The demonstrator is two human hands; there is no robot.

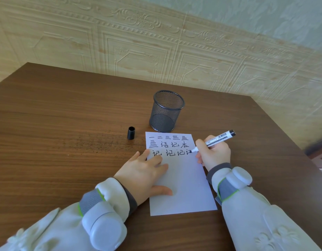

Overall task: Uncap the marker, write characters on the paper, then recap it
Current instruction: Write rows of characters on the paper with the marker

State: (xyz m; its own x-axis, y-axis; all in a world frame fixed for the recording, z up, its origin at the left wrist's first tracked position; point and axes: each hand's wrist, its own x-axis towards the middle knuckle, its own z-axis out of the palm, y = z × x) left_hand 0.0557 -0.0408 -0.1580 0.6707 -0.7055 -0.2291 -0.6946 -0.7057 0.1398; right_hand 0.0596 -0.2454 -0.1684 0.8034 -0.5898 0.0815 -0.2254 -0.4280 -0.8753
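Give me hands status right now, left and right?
Left hand: open, fingers flat, pressing the paper down on the table.
Right hand: closed on the uncapped marker, tip on the paper.

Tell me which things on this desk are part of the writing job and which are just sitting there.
In use: the marker, gripped by the right hand with its tip at the third row of characters; the paper, pressed flat by the left hand; the black cap, standing off to the paper's left, needed for recapping.

Lying about: the mesh pen cup behind the paper, apparently empty.
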